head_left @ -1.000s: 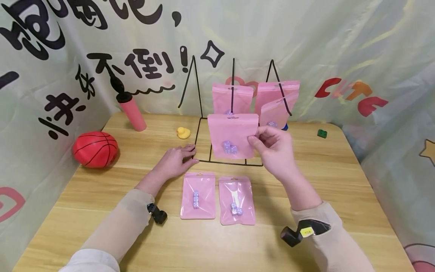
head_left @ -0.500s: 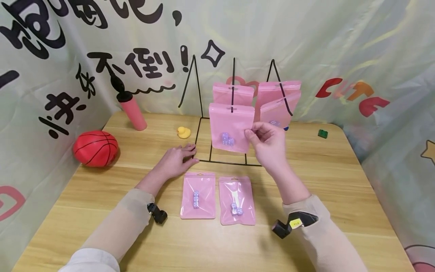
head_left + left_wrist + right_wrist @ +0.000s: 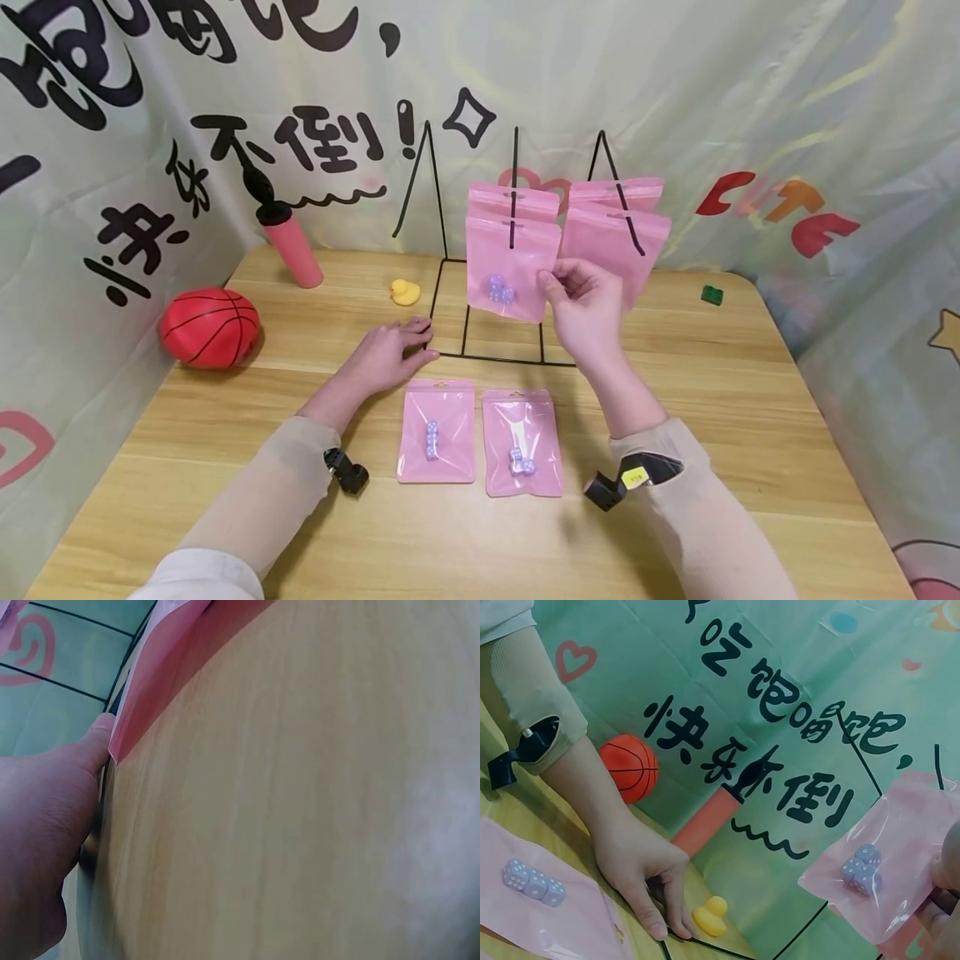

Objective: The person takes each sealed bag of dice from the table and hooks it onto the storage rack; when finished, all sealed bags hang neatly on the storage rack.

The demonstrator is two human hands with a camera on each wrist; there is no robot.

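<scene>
My right hand [image 3: 588, 308] pinches a pink zip bag [image 3: 506, 250] by its right edge, with several purple dice [image 3: 498, 289] inside. The middle hook of the black wire rack [image 3: 502, 360] passes through the bag's top hole, its tip in front of the bag. Behind it on that hook is another pink bag [image 3: 491, 198]. Two more hang on the right hook, the front one [image 3: 611, 237] beside my right fingers. My left hand [image 3: 386, 357] rests at the rack's front left base corner, fingers on the side wire and thumb at the front wire.
Two pink bags of dice lie flat in front of the rack, one left [image 3: 437, 400] and one right [image 3: 536, 425]. Around them on the wooden table are a yellow duck [image 3: 405, 292], red ball [image 3: 210, 328], pink pump [image 3: 295, 250] and green brick [image 3: 712, 295]. The left hook [image 3: 411, 187] is bare.
My right hand has moved up and slightly left, carrying the bag upward and back along the middle hook. The front bag on the right hook has swung. My left hand stays put.
</scene>
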